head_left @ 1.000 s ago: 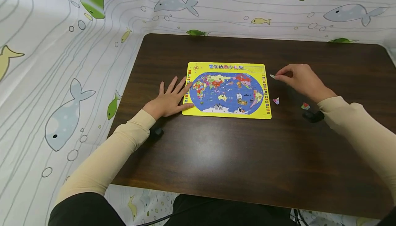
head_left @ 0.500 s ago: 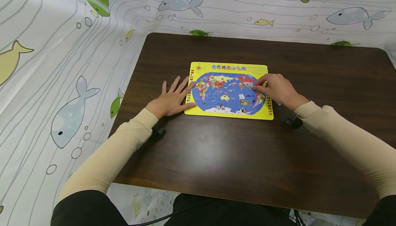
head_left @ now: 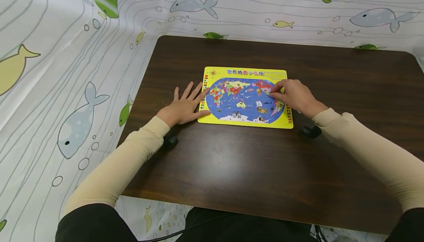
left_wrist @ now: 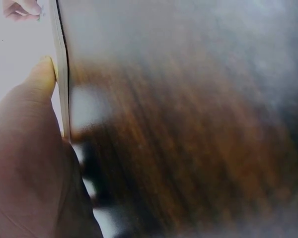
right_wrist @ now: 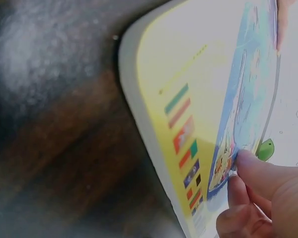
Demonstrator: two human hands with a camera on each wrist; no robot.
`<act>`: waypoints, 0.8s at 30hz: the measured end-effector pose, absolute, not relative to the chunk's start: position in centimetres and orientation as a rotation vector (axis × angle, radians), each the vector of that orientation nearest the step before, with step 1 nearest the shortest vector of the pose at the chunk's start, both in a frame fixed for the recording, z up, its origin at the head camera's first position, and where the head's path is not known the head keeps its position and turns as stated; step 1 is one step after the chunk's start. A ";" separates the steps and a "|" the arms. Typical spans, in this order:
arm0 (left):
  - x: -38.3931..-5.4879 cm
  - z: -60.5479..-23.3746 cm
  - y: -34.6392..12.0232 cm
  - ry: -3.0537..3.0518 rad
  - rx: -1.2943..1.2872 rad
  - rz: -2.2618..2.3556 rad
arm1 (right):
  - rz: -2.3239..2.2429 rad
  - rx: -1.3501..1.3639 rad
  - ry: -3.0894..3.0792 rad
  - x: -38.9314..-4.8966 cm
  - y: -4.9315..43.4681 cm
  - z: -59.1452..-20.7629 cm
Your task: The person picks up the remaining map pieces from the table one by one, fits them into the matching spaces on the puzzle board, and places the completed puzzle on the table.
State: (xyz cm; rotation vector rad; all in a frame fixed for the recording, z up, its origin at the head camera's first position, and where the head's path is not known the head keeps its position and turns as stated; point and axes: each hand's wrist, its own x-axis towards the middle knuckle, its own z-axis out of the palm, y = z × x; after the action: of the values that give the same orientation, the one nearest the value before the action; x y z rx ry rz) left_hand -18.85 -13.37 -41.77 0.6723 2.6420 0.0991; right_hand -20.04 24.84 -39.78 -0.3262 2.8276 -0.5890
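Note:
A yellow-bordered world map puzzle board (head_left: 245, 124) with a blue oval map lies flat on the table. My left hand (head_left: 180, 110) is spread at its left edge, with fingertips and thumb resting on the border. In the left wrist view, the thumb (left_wrist: 32, 114) lies along the board's edge. Over the right part of the map, my right hand (head_left: 296, 95) pinches a small puzzle piece between thumb and index finger. The fingers mostly hide that piece. In the right wrist view, the right hand (right_wrist: 260, 198) has its fingertips at the map surface, close to the printed flags.
The dark brown wooden table (head_left: 218, 175) extends around the board on all sides. A white fish-patterned cloth (head_left: 232, 17) stands behind it and at the left. Small black wrist devices show under the left wrist (head_left: 170, 141) and right wrist (head_left: 311, 131).
My right hand has moved left with the piece, from the table beside the board to over the map. Loose pieces once visible right of the board are now covered. The left hand stays put.

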 end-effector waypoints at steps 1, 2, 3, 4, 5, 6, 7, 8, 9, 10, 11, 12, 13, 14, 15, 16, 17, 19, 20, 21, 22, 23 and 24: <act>-18.8 -41.8 -13.4 2.643 0.670 0.100 | -0.596 -0.324 2.823 -20.0 24.9 -39.8; -18.8 -41.8 -13.4 2.645 0.667 0.102 | -0.599 -0.324 2.820 -20.0 25.0 -39.7; -18.8 -41.9 -13.3 2.646 0.668 0.102 | -0.607 -0.314 2.816 -20.0 25.1 -39.6; -18.8 -41.9 -13.3 2.649 0.670 0.103 | -0.611 -0.309 2.818 -20.0 25.4 -39.4; -18.8 -41.9 -13.3 2.652 0.674 0.105 | -0.614 -0.314 2.826 -20.0 25.7 -39.2; -18.8 -41.9 -13.3 2.654 0.677 0.106 | -0.622 -0.318 2.833 -20.1 26.1 -39.0; -18.8 -42.0 -13.3 2.656 0.678 0.104 | -0.627 -0.323 2.843 -20.1 26.5 -38.8; -18.8 -42.0 -13.3 2.656 0.677 0.102 | -0.630 -0.328 2.855 -20.1 27.0 -38.5; -18.8 -41.9 -13.3 2.657 0.677 0.101 | -0.631 -0.325 2.867 -20.1 27.6 -38.2; -18.8 -41.9 -13.3 2.657 0.677 0.106 | -0.628 -0.331 2.882 -20.1 28.2 -37.9; -18.8 -41.9 -13.3 2.656 0.674 0.105 | -0.625 -0.329 2.892 -20.1 28.9 -37.6; -18.8 -41.9 -13.3 2.656 0.671 0.103 | -0.620 -0.320 2.900 -20.1 29.5 -37.4; -18.8 -41.9 -13.3 2.656 0.668 0.102 | -0.607 -0.306 2.906 -20.0 30.2 -37.2; -18.8 -41.9 -13.3 2.655 0.667 0.104 | -0.595 -0.287 2.907 -19.9 31.0 -37.1; -18.8 -41.8 -13.3 2.654 0.668 0.106 | -0.577 -0.271 2.904 -19.8 31.7 -37.0; -18.8 -41.8 -13.3 2.650 0.670 0.110 | -0.559 -0.258 2.899 -19.7 32.4 -37.0; -18.9 -41.8 -13.3 2.649 0.670 0.105 | -0.532 -0.255 2.889 -19.6 33.1 -37.0; -18.9 -41.8 -13.3 2.643 0.666 0.095 | -0.465 -0.268 2.859 -19.4 34.4 -37.1; -18.9 -41.8 -13.3 2.642 0.664 0.092 | -0.431 -0.292 2.837 -19.3 34.9 -37.1; -18.9 -41.7 -13.3 2.640 0.660 0.087 | -0.392 -0.326 2.816 -19.2 35.5 -37.2; -18.9 -41.7 -13.3 2.639 0.658 0.086 | -0.351 -0.372 2.794 -19.1 36.0 -37.2; -18.9 -41.7 -13.3 2.639 0.656 0.081 | -0.320 -0.433 2.770 -19.0 36.6 -37.2; -18.9 -41.8 -13.3 2.637 0.653 0.085 | -0.306 -0.490 2.747 -18.8 37.2 -37.2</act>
State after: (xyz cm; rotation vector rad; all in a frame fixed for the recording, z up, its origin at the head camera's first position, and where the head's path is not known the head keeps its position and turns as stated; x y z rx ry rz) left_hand -18.87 -13.32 -41.76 0.6530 2.6370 0.0851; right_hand -18.80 37.17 -37.19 -0.4901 2.7472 -0.3059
